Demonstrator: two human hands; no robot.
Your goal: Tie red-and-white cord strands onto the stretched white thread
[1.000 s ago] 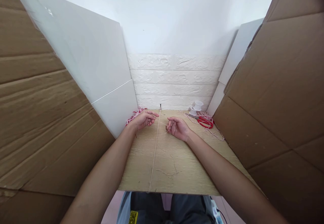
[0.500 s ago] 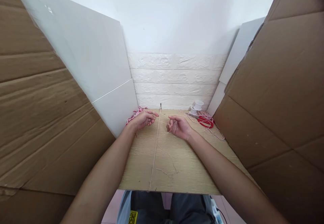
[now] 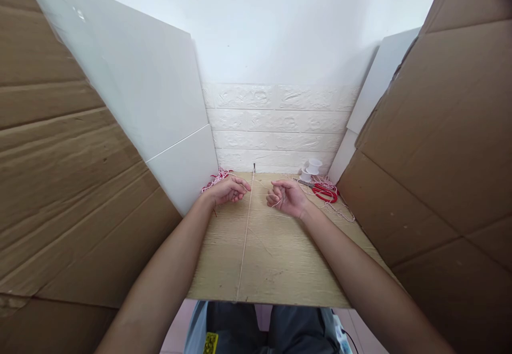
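A pale cord (image 3: 245,231) runs taut down the wooden board from a dark nail (image 3: 254,166) at the back to the front edge. Just left of the cord is my left hand (image 3: 231,190), its fingers curled and pinched on thin thread. To the right, my right hand (image 3: 288,198) is closed with thread between its fingers. A fine light thread (image 3: 262,194) spans the gap between both hands and crosses the cord. Another loose strand (image 3: 262,242) lies slanting on the board below.
Red-handled scissors (image 3: 325,193) lie at the back right beside white spools (image 3: 314,166) and tangled pink-white cord (image 3: 344,214). A red-and-white cord bundle (image 3: 218,178) sits behind my left hand. Cardboard walls (image 3: 432,183) flank the wooden board (image 3: 296,268).
My right hand has moved a little to the right, drawing the thread straighter. The loose tail on the board has shortened, and my left hand stays nearly in place.
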